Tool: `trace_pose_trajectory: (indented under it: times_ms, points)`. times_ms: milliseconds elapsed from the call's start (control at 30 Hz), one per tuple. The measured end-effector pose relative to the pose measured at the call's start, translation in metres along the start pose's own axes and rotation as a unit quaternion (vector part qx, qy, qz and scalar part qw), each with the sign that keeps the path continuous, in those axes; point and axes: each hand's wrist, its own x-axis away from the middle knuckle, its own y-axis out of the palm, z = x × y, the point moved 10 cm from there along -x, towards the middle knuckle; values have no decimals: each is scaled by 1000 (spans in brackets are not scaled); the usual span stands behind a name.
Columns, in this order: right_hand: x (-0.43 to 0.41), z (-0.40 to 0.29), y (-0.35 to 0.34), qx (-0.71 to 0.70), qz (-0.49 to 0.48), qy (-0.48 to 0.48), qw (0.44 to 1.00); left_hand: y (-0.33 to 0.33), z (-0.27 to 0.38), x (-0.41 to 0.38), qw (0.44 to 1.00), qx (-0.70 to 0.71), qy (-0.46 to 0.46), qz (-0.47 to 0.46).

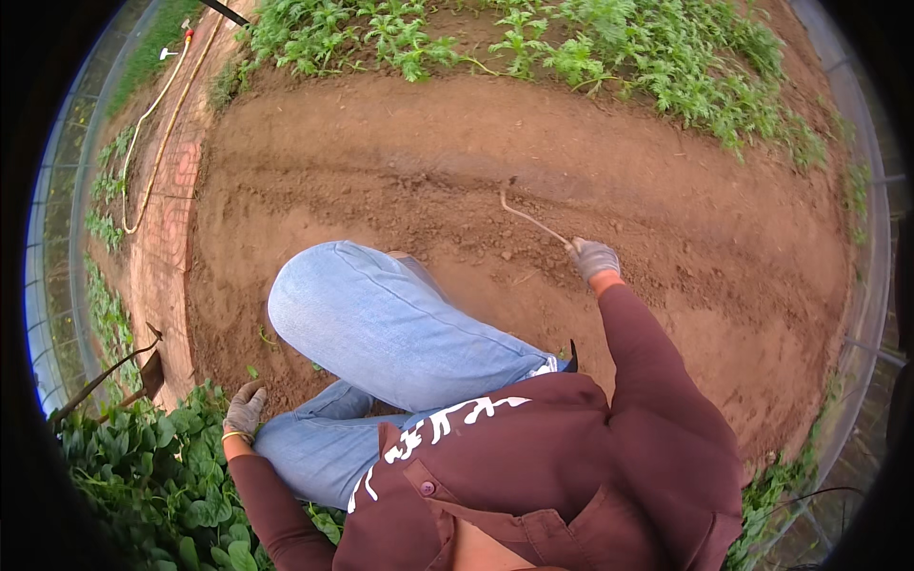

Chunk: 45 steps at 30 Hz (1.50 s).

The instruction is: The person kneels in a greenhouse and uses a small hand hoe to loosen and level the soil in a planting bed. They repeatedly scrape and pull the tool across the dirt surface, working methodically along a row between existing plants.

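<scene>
My right hand (595, 260), in a grey glove, grips the end of a thin, bent hand hoe or hook (534, 220). The tool's dark tip (512, 181) rests at a shallow furrow (443, 184) in brown soil. My left hand (246, 408), gloved as well, is low on the left beside my bent knee, over soil at the edge of leafy green plants (207, 492). I see nothing held in it, and its fingers are partly curled. My legs in blue jeans are folded between the two hands.
Feathery green seedlings (571, 61) grow across the top. Along the left runs a reddish walkway (166, 235) with a pale hose (136, 153) on it. Two long-handled tools (107, 375) lie at the lower left. Clear plastic sheeting (867, 285) borders the bed on the right.
</scene>
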Motion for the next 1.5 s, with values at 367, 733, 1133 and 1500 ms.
trace_pose_trajectory:
  times_ms: [367,733,1133,1500]
  points:
    - [23,88,-21,34,9,69,997,-22,-84,25,970,232,-76,6]
    - [107,207,0,61,51,156,984,-33,-86,42,974,216,-65,27]
    - [8,37,-7,28,-13,9,999,-40,-86,42,977,195,-71,46]
    - [107,130,29,-93,-30,138,986,-28,-87,45,974,201,-105,31]
